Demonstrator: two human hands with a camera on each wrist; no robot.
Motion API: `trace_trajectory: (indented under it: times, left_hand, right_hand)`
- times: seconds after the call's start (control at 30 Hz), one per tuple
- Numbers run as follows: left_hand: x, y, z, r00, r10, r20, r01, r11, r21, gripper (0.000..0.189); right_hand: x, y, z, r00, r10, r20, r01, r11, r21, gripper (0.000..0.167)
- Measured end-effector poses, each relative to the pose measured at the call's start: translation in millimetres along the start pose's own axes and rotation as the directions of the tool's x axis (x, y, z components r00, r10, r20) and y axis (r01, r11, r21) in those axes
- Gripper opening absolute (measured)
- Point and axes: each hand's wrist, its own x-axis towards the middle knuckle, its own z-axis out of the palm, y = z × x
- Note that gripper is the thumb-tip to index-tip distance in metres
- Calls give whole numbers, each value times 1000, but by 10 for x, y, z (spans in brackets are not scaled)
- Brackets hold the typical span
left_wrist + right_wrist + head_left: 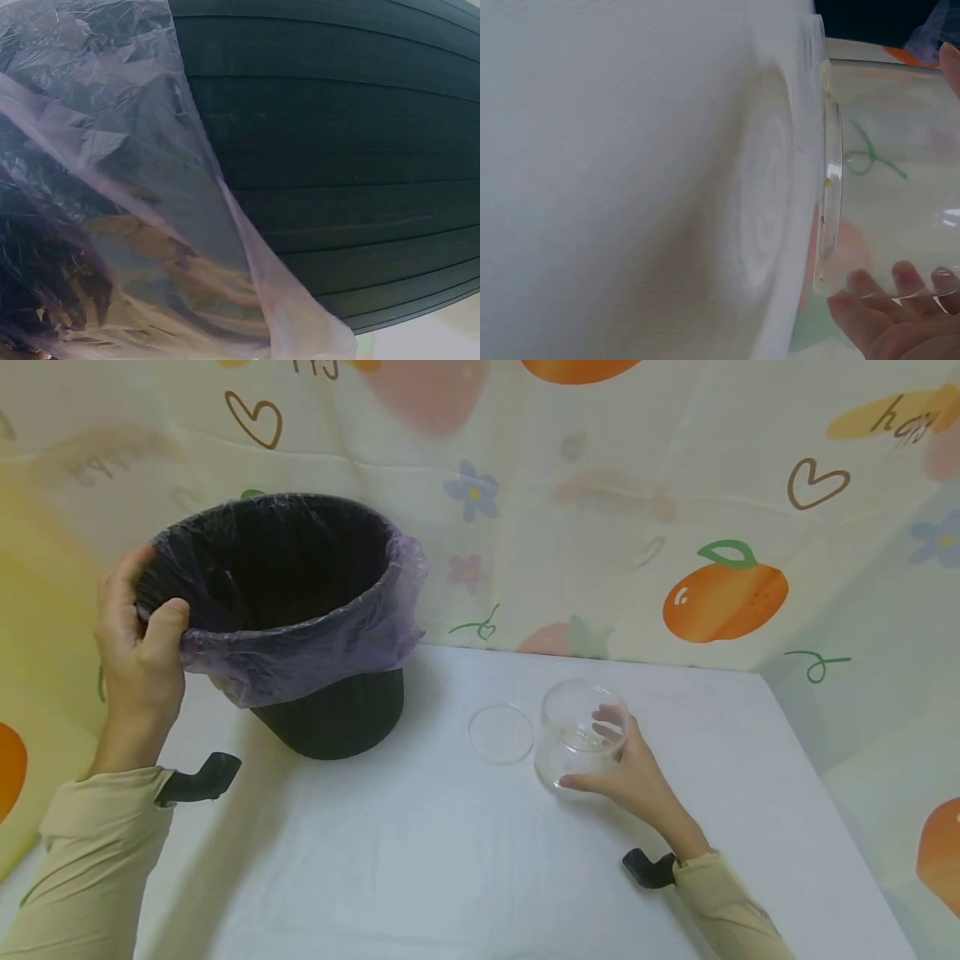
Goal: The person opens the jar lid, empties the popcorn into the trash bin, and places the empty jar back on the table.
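My left hand [144, 639] grips the left rim of a dark green trash bin [337, 718], thumb on the near side. A translucent purple bag [315, 652] lines the bin and folds down over its rim. In the left wrist view the bag [127, 112] hangs over the ribbed bin wall [337, 150]. My right hand [633, 772] holds a clear, round jar [558, 739], thumb in front and fingers around the far side. Small yellowish bits show at the jar's bottom. In the right wrist view the jar [900, 150] is upright, close to the tabletop; contact is unclear.
A clear round disc [501, 734], like a lid, lies on the white table [420, 860] between bin and jar. Behind the table hangs a cloth [600, 543] printed with fruit, flowers and hearts. Black wrist devices [213, 777] are on both sleeves.
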Motion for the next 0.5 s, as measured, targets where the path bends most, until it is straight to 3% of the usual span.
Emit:
trace_trajectory:
  times: [0.27, 0.5]
  left_hand:
    - [1, -4, 27, 999, 19, -32, -19, 999, -26, 56]
    - [-9, -7, 25, 998, 37, -49, -38, 999, -14, 55]
  right_hand:
    - [-61, 124, 25, 998, 19, 56, -21, 999, 33, 112]
    - [-97, 193, 49, 996, -48, 76, 42, 996, 76, 108]
